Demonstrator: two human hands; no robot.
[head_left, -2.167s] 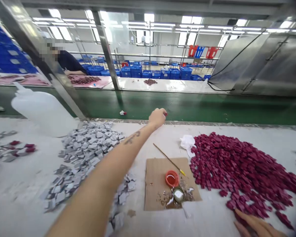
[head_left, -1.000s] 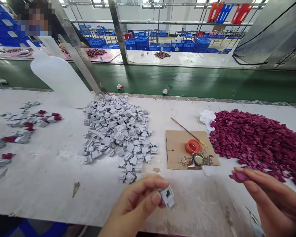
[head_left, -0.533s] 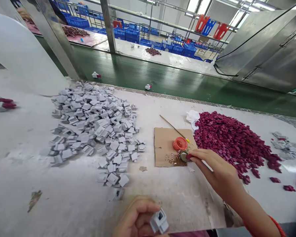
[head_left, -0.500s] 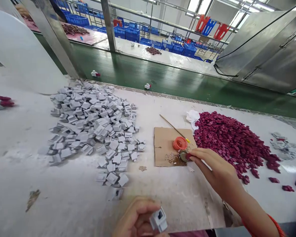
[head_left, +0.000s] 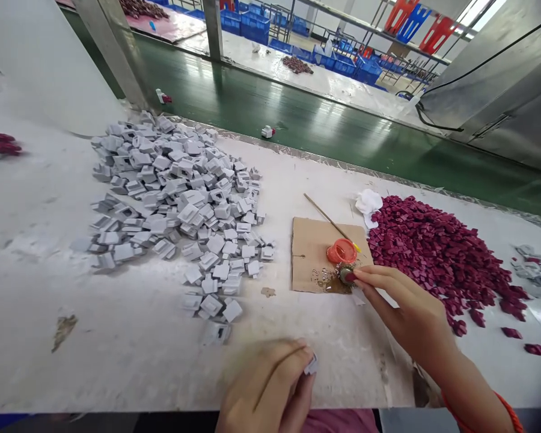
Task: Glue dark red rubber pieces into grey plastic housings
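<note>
My left hand (head_left: 268, 385) is closed on a small grey plastic part (head_left: 312, 364) near the table's front edge; the fingers cover most of it. Between the fingertips of my right hand (head_left: 408, 304) is a small maroon piece (head_left: 350, 277). It touches a crimped bottle cap (head_left: 344, 273) on the wet corner of a cardboard square (head_left: 303, 264). Just behind the cap sits an orange-red plastic cap (head_left: 341, 251), and a thin yellow-tipped stick (head_left: 327, 216) lies partly over the cardboard.
A large heap of grey parts (head_left: 184, 204) spreads to the left. Maroon pieces (head_left: 437, 252) are piled on the right, beside crumpled white tissue (head_left: 368, 204). Behind the table runs a green conveyor belt (head_left: 324, 129) carrying a few joined grey-and-maroon parts. A metal post (head_left: 115, 54) stands at back left.
My left hand has turned over, and its fingers now cover most of the grey part. My right hand keeps the maroon piece at the bottle cap. The whole view has shifted slightly.
</note>
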